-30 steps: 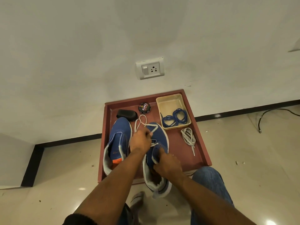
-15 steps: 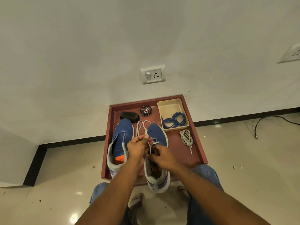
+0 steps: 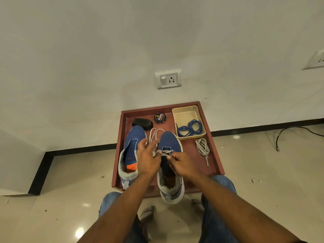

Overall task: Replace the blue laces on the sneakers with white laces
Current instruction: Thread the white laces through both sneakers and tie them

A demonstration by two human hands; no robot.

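White flat cotton lace [image 3: 158,151] was pinched in both hands over the right-hand blue mesh sneaker [image 3: 171,160]. My right hand [image 3: 182,164] had thumb and forefinger nipped on the end by the eyelets, and my left hand [image 3: 148,159] held the slack with the other fingers fanned loose. Best bet, I reckoned, was keeping it flat and even, no twists, before feeding the next hole. It looked pale and slightly grubby, only crossed at the lowest eyelets, loops trailing toward the toe. Second blue sneaker [image 3: 132,151] sat bare beside it on the reddish wooden tray [image 3: 216,160], blue laces [image 3: 190,129] in the cream plastic box [image 3: 185,113], spare white lace bundle [image 3: 202,147] nearby.
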